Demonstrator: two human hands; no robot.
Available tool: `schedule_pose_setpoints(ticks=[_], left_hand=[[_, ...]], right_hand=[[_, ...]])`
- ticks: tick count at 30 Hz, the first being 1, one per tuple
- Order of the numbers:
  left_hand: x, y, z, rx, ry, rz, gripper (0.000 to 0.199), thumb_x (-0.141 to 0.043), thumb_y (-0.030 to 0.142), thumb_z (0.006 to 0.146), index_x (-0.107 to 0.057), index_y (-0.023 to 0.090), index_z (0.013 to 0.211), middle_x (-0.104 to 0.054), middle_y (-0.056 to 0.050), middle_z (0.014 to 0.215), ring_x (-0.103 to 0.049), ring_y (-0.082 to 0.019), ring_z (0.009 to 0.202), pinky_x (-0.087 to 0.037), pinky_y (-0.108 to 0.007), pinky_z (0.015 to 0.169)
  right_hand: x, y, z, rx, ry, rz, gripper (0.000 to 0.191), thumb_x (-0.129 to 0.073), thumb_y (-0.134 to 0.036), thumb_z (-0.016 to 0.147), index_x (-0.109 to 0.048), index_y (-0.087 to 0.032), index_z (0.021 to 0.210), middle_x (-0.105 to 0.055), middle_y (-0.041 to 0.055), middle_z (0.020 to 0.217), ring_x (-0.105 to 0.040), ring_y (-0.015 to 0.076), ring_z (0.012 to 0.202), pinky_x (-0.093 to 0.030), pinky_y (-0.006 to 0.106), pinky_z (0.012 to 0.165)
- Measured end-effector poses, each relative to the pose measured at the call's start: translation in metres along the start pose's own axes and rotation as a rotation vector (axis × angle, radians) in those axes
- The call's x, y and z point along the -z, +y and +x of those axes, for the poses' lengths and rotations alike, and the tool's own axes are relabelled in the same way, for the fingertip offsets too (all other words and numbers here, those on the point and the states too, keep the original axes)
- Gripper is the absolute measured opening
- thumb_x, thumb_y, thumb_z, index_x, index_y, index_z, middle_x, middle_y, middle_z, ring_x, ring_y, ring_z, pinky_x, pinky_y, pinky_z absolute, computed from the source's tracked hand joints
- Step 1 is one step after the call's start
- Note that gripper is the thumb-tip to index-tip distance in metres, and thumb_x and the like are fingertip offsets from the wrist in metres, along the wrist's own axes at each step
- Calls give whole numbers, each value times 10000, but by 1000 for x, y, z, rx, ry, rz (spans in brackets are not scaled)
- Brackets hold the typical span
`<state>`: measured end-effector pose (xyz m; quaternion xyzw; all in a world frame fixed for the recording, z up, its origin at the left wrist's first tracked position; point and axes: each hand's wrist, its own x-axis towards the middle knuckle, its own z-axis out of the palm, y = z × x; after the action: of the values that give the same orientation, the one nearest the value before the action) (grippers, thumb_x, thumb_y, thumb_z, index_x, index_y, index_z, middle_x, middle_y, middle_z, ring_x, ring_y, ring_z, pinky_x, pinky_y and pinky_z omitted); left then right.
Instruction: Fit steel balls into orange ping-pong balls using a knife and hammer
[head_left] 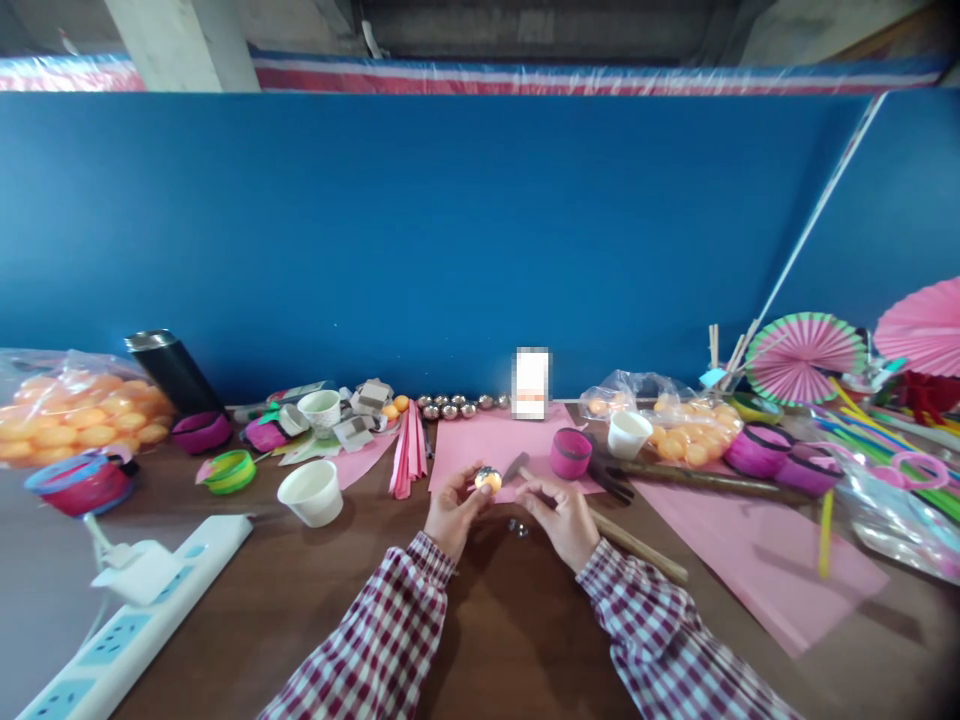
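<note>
My left hand (452,510) pinches a small orange ball (486,484) with a shiny silver patch over its top. Just to the right, my right hand (561,515) has its thumb and fingers drawn together; whatever is between them is too small to make out. A wooden handle (641,548) runs under the right wrist, and a grey hammer-like head (515,467) shows between the hands, largely in line with it. Small silver pieces (518,528) lie on the brown table (502,630) below the hands. Behind the ball is a pink sheet (469,440).
Silver balls (450,405) line the back near a blurred upright panel (531,385). Cups (311,493), a magenta ring-shaped roll (570,454) and pink strips (409,455) stand around. Another hammer (697,478) lies right, before bagged orange balls (694,430). A power strip (150,610) occupies the left.
</note>
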<state>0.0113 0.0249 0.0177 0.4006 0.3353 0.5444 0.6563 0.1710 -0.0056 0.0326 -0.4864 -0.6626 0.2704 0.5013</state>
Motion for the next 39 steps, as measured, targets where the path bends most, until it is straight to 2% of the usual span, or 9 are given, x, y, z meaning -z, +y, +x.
schedule_pose_setpoints(ticks=[2, 6, 12, 15, 20, 29, 34, 39], left_hand=[[-1, -1, 0, -12, 1, 11, 471, -665, 239, 616, -532, 153, 1060, -618, -66, 926, -573, -96, 726, -465, -216, 662], [-2, -2, -1, -38, 2, 29, 463, -666, 248, 610, -537, 159, 1045, -616, -68, 962, -577, -124, 811, -462, -245, 724], [-5, -6, -5, -41, -103, 100, 490, -670, 243, 601, -513, 148, 1055, -616, -86, 963, -587, -175, 841, -466, -334, 768], [-6, -6, -6, -61, -122, 131, 463, -654, 242, 621, -509, 153, 1052, -606, -85, 982, -583, -177, 851, -469, -336, 768], [-9, -2, -9, -63, -128, 165, 452, -649, 244, 625, -512, 144, 1044, -612, -87, 962, -585, -174, 839, -469, -325, 767], [-11, -3, -10, -84, -134, 181, 444, -662, 232, 609, -519, 156, 1023, -607, -86, 993, -580, -189, 862, -482, -327, 742], [-13, 0, -11, -103, -115, 200, 449, -670, 232, 600, -524, 140, 1015, -613, -99, 1001, -576, -207, 898, -471, -349, 785], [-15, 0, -12, -109, -118, 197, 444, -676, 226, 592, -528, 139, 1001, -617, -102, 1004, -578, -211, 908, -465, -359, 804]], right_hand=[[0, 2, 1, -55, 24, 75, 202, -527, -358, 738, -621, -179, 746, -576, -5, 586, -513, 129, 537, -397, 238, 523], [-2, 1, 3, -122, 44, 188, 213, -558, -356, 711, -619, -173, 801, -596, -2, 624, -516, 116, 550, -414, 236, 538], [-7, -3, 0, -224, 28, 387, 239, -586, -361, 688, -571, -178, 842, -608, 0, 705, -535, 109, 588, -445, 234, 557], [-9, -3, 0, -294, 23, 458, 243, -608, -362, 668, -563, -171, 811, -597, -1, 683, -531, 107, 580, -454, 231, 547], [-11, -1, -1, -250, -10, 486, 204, -607, -359, 674, -564, -172, 743, -582, -3, 677, -515, 104, 588, -439, 222, 545], [-10, -1, 0, -252, -22, 530, 228, -633, -376, 642, -577, -155, 639, -597, 42, 847, -520, 168, 846, -426, 268, 731], [-10, -3, -1, -260, -94, 592, 253, -593, -405, 678, -595, -153, 653, -603, 35, 803, -535, 142, 710, -443, 275, 675], [-9, -4, -1, -266, -106, 590, 245, -588, -394, 690, -605, -150, 691, -606, 37, 773, -538, 152, 717, -442, 277, 667]])
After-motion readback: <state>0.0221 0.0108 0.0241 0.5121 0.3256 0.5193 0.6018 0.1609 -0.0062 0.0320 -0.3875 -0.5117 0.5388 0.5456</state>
